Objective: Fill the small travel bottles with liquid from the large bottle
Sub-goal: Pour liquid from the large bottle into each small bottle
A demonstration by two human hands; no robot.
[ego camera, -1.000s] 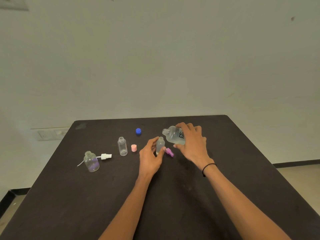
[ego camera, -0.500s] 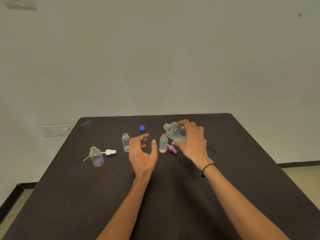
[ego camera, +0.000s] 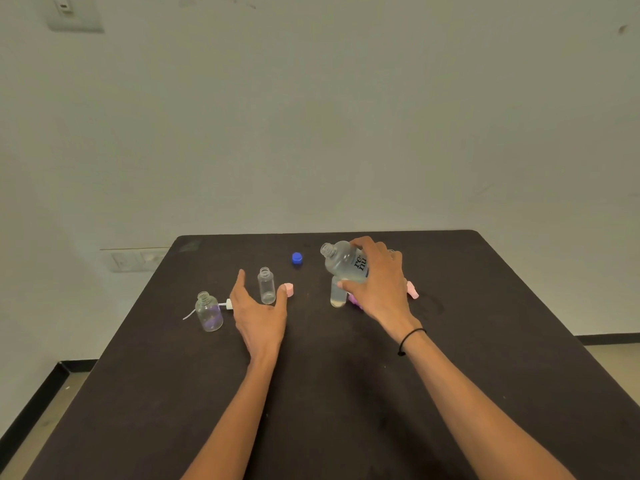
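My right hand grips the large clear bottle, uncapped and tilted with its mouth to the upper left, above the table. Right under it stands a small travel bottle with a little pale liquid at the bottom. My left hand is spread open just in front of an empty small clear bottle, thumb and fingers on either side of it without touching. A rounder small bottle with a purple tint stands further left.
On the dark table lie a blue cap, a pink cap, a white spray pump, a purple cap and another pink piece beside my right hand. A pale wall lies behind.
My left hand let go of the partly filled small bottle and moved left to the empty one. My right hand keeps holding the large bottle, now less tilted.
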